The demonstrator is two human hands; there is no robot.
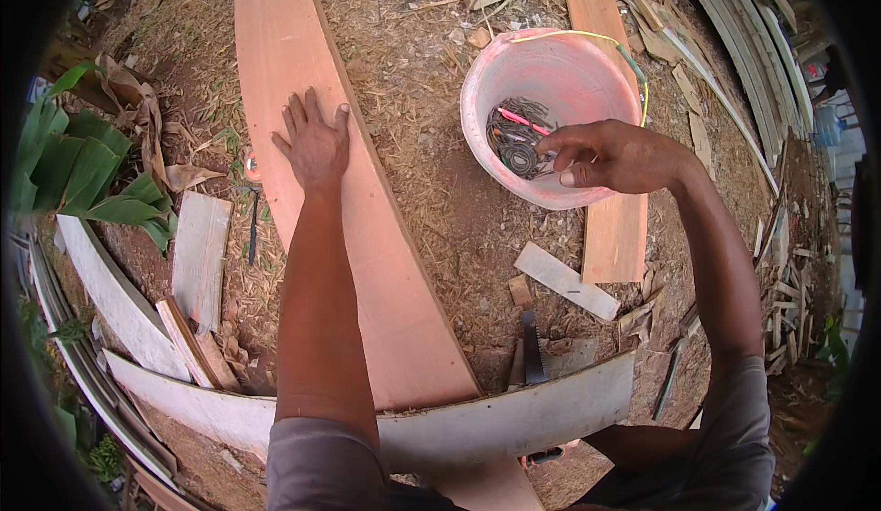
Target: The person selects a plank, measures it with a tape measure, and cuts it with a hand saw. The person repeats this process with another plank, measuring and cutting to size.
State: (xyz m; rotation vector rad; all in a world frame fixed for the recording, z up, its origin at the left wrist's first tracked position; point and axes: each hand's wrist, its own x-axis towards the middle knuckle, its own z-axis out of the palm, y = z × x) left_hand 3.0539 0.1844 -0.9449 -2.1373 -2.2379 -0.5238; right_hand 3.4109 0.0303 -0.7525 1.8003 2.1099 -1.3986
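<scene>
My left hand (314, 139) lies flat, fingers spread, on a long reddish wooden plank (303, 61) that runs away from me over the ground. My right hand (610, 155) reaches over the near rim of a pink plastic bucket (551, 71), fingers curled and pinched together above a tangle of dark wire and small tools (516, 135) in the bottom. Whether the fingers grip anything is not visible. A yellow and green wire (633, 61) hangs over the bucket's far rim.
A second plank (606, 217) lies under the bucket. A hand saw (532, 346) rests near a white curved board (514, 415) in front of me. Offcuts (564, 280), white boards (197, 259), green leaves (83, 167) and stacked timber (743, 43) surround the sawdust-covered ground.
</scene>
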